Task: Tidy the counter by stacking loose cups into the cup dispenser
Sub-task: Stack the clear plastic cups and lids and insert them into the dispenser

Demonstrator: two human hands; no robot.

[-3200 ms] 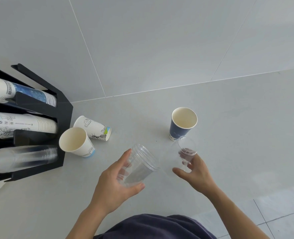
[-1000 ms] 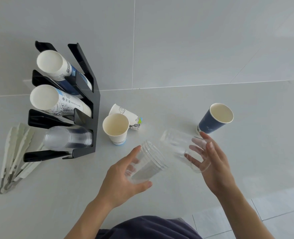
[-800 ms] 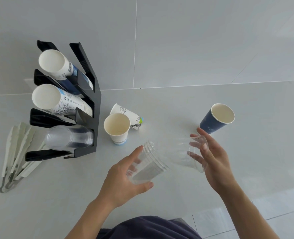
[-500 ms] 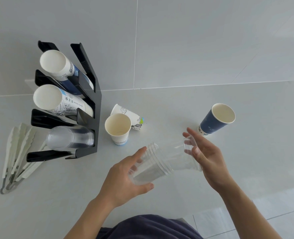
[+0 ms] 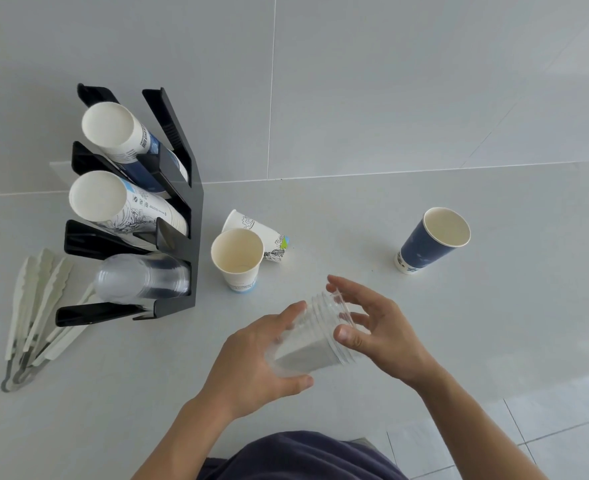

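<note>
Presently held: clear plastic cups (image 5: 315, 341), nested into a short stack, lying tilted on their side above the counter (image 5: 459, 323) — rims up and to the right, base down and to the left.

- Left hand (image 5: 251, 362): fingers curled round the base half of the stack, thumb beneath; it carries the weight.
- Right hand (image 5: 379, 334): at the rim end, thumb touching the rims, fingers spread and nearly straight (a loose touch, not a grip).
- Cup dispenser (image 5: 182, 237): black, three slanted slots, well to the left and farther from the person than the stack. Bottom slot holds the clear cup stack (image 5: 140, 278), so the held cups belong there; the left hand is the nearer one. Judged: the stack's long axis must swing round to match the slot.
- White paper cup (image 5: 237, 259): upright, between hands and dispenser — the likeliest thing to be knocked.
- Printed paper cup (image 5: 258, 233): on its side just behind it.
- Blue paper cup (image 5: 431, 240): upright, far right, out of the path.
- Tongs (image 5: 33, 313): pale, left of the dispenser.
</note>
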